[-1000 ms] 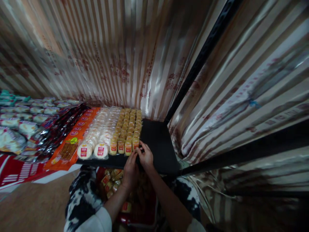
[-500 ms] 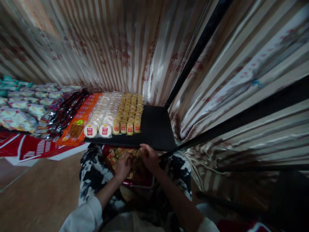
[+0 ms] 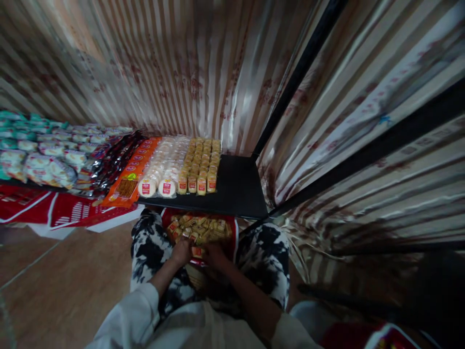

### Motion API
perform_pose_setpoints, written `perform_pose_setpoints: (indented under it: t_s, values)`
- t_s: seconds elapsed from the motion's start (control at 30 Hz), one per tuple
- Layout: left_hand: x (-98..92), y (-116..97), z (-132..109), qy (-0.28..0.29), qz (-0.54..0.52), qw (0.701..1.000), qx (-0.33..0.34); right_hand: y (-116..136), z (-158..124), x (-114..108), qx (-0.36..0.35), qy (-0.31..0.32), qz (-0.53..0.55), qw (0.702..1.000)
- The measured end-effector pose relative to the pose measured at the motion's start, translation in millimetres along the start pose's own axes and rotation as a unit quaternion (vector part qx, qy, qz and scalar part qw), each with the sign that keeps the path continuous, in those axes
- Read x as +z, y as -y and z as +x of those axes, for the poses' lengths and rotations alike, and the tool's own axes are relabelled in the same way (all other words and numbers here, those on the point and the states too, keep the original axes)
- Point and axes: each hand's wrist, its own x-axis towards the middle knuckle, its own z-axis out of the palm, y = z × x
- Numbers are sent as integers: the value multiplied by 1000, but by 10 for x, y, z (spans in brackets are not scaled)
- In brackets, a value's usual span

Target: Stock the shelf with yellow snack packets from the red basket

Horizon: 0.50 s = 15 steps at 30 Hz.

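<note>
A red-lined box (image 3: pixel 236 237) between my knees holds many small yellow wrapped snacks (image 3: pixel 209 225). At its near side, my left hand (image 3: pixel 181 252) is closed with its fingertips at the left end of a wrapped snack with a red label (image 3: pixel 197 252). My right hand (image 3: pixel 215 256) is closed at the right end of that same snack; its fingers are dim and partly hidden. Above the box, a black shelf (image 3: pixel 240 186) bears upright rows of the same yellow snacks (image 3: pixel 201 165).
Left along the shelf stand white round packs (image 3: pixel 160 165), orange packets (image 3: pixel 134 169), dark shiny packets (image 3: pixel 116 160) and white and green bags (image 3: pixel 51 150). Black poles (image 3: pixel 301 77) slant past the shelf's right end. Striped curtains (image 3: pixel 189 72) hang behind and to the right.
Both hands have moved down and closer together, from over the box's middle and the shelf edge to the box's near side. More of the snacks inside show. The view has shifted slightly.
</note>
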Motion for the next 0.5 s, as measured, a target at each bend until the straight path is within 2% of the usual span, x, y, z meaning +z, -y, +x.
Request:
perform_pose_setpoints:
  t_s: [0.13, 0.23, 0.3, 0.37, 0.5]
  values:
    - [-92, -2, 12, -31, -54, 998, 15, 28, -22, -148, 19, -37, 27, 999]
    - [-286, -107, -1, -73, -93, 990, 71, 74, -37, -311, -10, -60, 61, 996]
    - [-458, -239, -22, -84, -84, 984, 129, 111, -57, -454, -40, -55, 83, 994]
    - [-644, -410, -49, -68, -59, 980, 177, 144, -86, -628, -57, -50, 87, 993]
    - [-1024, -808, -74, -34, -30, 966, 256, 209, -134, -1052, -51, -56, 58, 995]
